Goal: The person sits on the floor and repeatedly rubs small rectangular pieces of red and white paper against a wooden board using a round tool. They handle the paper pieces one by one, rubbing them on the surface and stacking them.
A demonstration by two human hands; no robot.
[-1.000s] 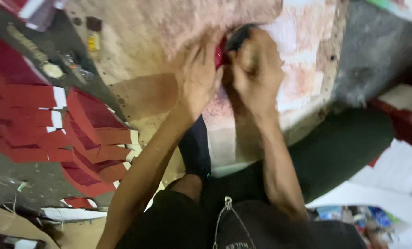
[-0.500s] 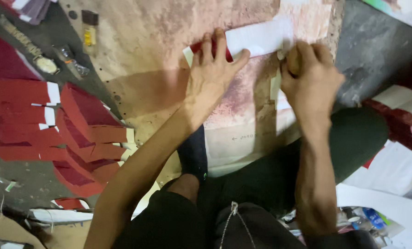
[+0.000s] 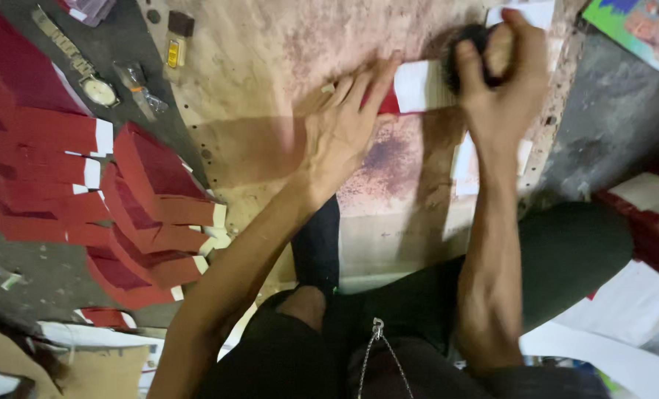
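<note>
My left hand [image 3: 344, 122] lies flat with spread fingers on a stained wooden board [image 3: 270, 89], pressing down a red and white paper piece [image 3: 416, 87]. Gripping a dark round brush-like pad [image 3: 471, 55], my right hand [image 3: 503, 81] holds it over the white end of that piece. The hand covers most of the pad.
Fanned stacks of red paper pieces [image 3: 86, 177] lie on the floor at left, near a wristwatch [image 3: 97, 90] and a small yellow object [image 3: 173, 52]. More red and white stacks [image 3: 650, 214] sit at right. My dark-clothed legs [image 3: 433, 295] are folded below the board.
My left hand has slid from gripping the piece to lying flat on it. My right hand has risen to the far edge, now holding the dark pad over the white end.
</note>
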